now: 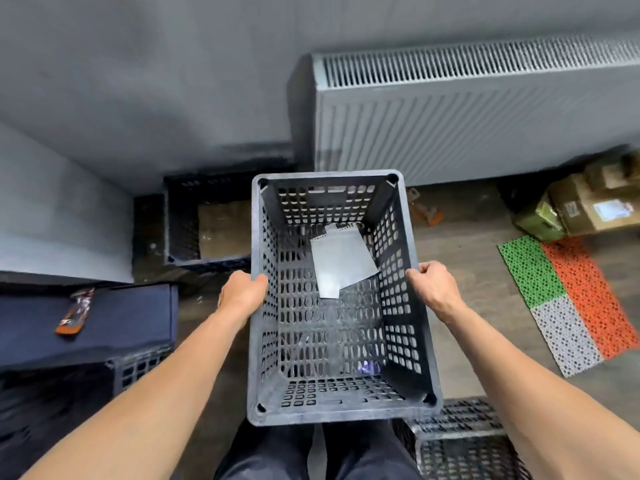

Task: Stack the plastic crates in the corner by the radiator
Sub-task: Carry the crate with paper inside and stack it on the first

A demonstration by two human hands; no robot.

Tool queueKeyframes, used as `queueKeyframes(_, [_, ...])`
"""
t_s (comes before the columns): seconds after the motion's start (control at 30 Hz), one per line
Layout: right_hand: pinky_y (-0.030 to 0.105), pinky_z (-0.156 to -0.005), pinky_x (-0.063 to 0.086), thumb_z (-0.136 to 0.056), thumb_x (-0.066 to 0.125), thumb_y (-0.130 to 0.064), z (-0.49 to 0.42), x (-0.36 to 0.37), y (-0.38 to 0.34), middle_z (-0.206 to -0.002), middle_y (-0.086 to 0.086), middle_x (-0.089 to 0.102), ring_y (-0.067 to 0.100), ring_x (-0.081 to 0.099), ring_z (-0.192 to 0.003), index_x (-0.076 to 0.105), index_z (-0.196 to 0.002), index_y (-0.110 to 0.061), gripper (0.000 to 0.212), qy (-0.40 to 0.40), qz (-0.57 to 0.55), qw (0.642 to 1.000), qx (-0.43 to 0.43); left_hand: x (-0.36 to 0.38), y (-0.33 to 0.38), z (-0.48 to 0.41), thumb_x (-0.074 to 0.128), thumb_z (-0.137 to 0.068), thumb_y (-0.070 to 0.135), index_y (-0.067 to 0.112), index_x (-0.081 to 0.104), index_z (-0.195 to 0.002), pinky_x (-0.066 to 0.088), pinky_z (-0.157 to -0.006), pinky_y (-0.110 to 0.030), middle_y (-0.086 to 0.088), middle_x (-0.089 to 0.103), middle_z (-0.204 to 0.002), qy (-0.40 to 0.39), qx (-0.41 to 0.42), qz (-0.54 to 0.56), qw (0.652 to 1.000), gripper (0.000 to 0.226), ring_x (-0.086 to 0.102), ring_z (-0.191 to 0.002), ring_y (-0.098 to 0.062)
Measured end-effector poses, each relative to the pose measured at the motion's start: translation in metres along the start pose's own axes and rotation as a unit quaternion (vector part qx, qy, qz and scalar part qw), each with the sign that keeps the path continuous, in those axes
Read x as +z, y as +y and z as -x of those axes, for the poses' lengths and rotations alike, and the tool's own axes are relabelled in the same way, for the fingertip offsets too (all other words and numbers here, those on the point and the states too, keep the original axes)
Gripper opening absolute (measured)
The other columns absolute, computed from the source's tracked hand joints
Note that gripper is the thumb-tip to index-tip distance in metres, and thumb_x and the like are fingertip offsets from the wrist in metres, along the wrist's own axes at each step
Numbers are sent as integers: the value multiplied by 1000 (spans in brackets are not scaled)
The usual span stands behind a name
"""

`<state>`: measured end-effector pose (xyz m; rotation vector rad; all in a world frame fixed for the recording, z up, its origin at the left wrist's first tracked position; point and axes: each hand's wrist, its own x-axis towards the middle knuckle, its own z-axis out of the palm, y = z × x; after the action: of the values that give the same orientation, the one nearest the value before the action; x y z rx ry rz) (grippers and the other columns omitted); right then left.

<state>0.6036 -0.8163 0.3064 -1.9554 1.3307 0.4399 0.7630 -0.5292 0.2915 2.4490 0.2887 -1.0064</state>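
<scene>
I hold a dark grey perforated plastic crate (341,408) in front of me, above the floor. My left hand (242,292) grips its left rim and my right hand (434,285) grips its right rim. A white sheet of paper (341,261) lies inside on the crate's bottom. Beyond it, in the corner left of the grey radiator (467,123), a second dark crate (188,220) stands on the floor with a brown cardboard piece (221,230) inside. A third crate (457,441) sits at the lower right by my legs.
A dark blue surface (104,320) with an orange-tipped wrapper (74,315) lies at the left, over another perforated crate (138,367). Green, orange and grey floor tiles (571,299) lie at the right. Cardboard boxes (588,206) sit under the radiator's right end.
</scene>
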Motion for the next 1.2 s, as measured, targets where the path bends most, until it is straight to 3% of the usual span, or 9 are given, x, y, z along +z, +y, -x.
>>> queueKeyframes(0.1, [34, -63, 44, -82, 54, -26, 11, 4, -45, -64, 6, 64, 30, 58, -66, 57, -65, -7, 26, -4, 22, 999, -36, -41, -9, -10, 51, -95, 34, 15, 48, -61, 30, -53, -30, -4, 44, -57, 13, -6, 20, 1000, 39, 42, -51, -24])
queueKeyframes(0.27, [34, -71, 48, -80, 53, -33, 19, 21, -113, -84, 10, 72, 31, 66, -82, 62, -77, -13, 22, -16, 49, 997, -62, -101, -27, -26, 51, -93, 36, 13, 48, -62, 34, -55, -31, -5, 47, -59, 48, -7, 47, 998, 39, 48, -55, -25])
queueKeyframes(0.57, [29, -68, 43, -88, 53, -30, 5, 57, -224, -92, 7, 71, 23, 65, -79, 66, -95, -10, 24, -63, 98, 981, -152, -164, -63, -61, 53, -89, 37, 13, 51, -65, 41, -59, -32, -4, 49, -61, 92, -59, 124, 986, 35, 52, -58, -26])
queueKeyframes(0.67, [30, -65, 47, -88, 54, -28, -16, 65, -257, -85, 8, 71, 23, 64, -73, 65, -83, -11, 21, -93, 132, 968, -191, -167, -69, -66, 53, -88, 37, 11, 55, -67, 46, -61, -32, -5, 55, -65, 104, -99, 160, 977, 33, 55, -63, -27])
queueKeyframes(0.8, [34, -76, 54, -86, 54, -32, -54, 74, -307, -90, 11, 72, 29, 67, -82, 67, -97, -10, 28, -127, 171, 947, -241, -158, -67, -69, 54, -88, 34, 4, 67, -85, 53, -62, -36, -11, 67, -77, 128, -153, 218, 955, 33, 64, -71, -29])
queueKeyframes(0.93, [31, -70, 47, -86, 55, -27, -92, 81, -362, -88, 12, 70, 31, 65, -82, 69, -98, -12, 24, -175, 231, 906, -308, -138, -48, -70, 55, -84, 36, 3, 68, -83, 47, -54, -31, -7, 55, -58, 148, -233, 275, 921, 35, 55, -54, -25])
queueKeyframes(1.07, [30, -77, 46, -88, 59, -28, -114, 81, -408, -101, 17, 71, 34, 65, -96, 69, -109, -10, 30, -195, 266, 874, -357, -117, -21, -67, 58, -89, 26, -2, 66, -95, 51, -51, -31, -21, 66, -79, 149, -297, 331, 883, 30, 63, -63, -29])
queueKeyframes(1.2, [34, -83, 48, -90, 59, -32, -134, 89, -451, -109, 14, 67, 34, 62, -99, 63, -118, -9, 36, -222, 291, 856, -364, -98, 3, -66, 62, -88, 34, 1, 63, -108, 58, -48, -29, -21, 70, -98, 136, -345, 375, 850, 39, 68, -72, -29])
